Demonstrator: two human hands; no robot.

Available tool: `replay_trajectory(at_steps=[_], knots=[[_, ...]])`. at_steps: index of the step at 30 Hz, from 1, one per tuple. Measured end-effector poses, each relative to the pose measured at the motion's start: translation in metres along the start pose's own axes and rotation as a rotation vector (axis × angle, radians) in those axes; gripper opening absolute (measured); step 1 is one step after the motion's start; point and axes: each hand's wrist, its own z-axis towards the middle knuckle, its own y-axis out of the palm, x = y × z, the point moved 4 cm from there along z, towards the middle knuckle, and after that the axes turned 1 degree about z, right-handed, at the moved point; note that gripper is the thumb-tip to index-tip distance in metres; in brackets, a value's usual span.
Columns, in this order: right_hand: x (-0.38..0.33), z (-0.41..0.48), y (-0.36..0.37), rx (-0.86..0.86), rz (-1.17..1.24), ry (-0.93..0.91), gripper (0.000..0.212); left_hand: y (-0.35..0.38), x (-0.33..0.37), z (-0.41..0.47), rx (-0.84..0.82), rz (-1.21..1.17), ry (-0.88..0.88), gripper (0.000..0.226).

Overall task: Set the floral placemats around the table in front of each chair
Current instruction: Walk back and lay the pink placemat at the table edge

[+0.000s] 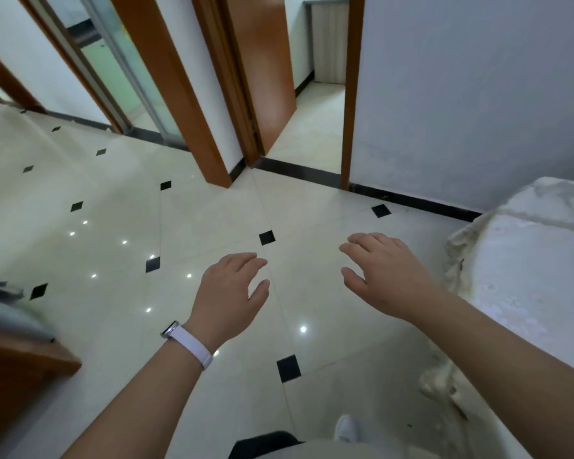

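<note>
My left hand, with a white watch band on the wrist, hovers palm down over the tiled floor, fingers apart and holding nothing. My right hand is held out beside it, also palm down with spread fingers and nothing in it. At the right edge stands a table covered by a white lace-edged cloth with a faint pattern. My right forearm passes just in front of its hanging edge. No floral placemat shows in this view, and no chair can be made out.
Glossy cream floor tiles with small black diamonds fill the middle. An open wooden door leads into another room ahead; a glass sliding door is at the left. A brown wooden piece of furniture sits at the lower left. My white shoe shows below.
</note>
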Motion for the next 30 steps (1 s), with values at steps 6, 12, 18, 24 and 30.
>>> replay_trajectory(at_steps=[6, 12, 18, 24, 30], knots=[[0.042, 0.037, 0.008, -0.066, -0.006, 0.131, 0.047, 0.036, -0.009, 0.079, -0.065, -0.007, 0.092, 0.046], [0.080, 0.112, 0.023, -0.094, -0.029, 0.256, 0.051, 0.080, -0.029, 0.192, -0.109, -0.061, 0.205, 0.044], [0.110, 0.220, 0.016, -0.116, -0.058, 0.377, 0.047, 0.098, -0.062, 0.332, -0.176, -0.110, 0.298, 0.047], [0.145, 0.283, -0.018, -0.014, -0.057, 0.560, 0.046, 0.095, -0.060, 0.455, -0.191, -0.147, 0.436, 0.045], [0.188, 0.298, -0.025, -0.003, -0.047, 0.677, 0.051, 0.110, -0.023, 0.529, -0.191, -0.212, 0.569, 0.044]])
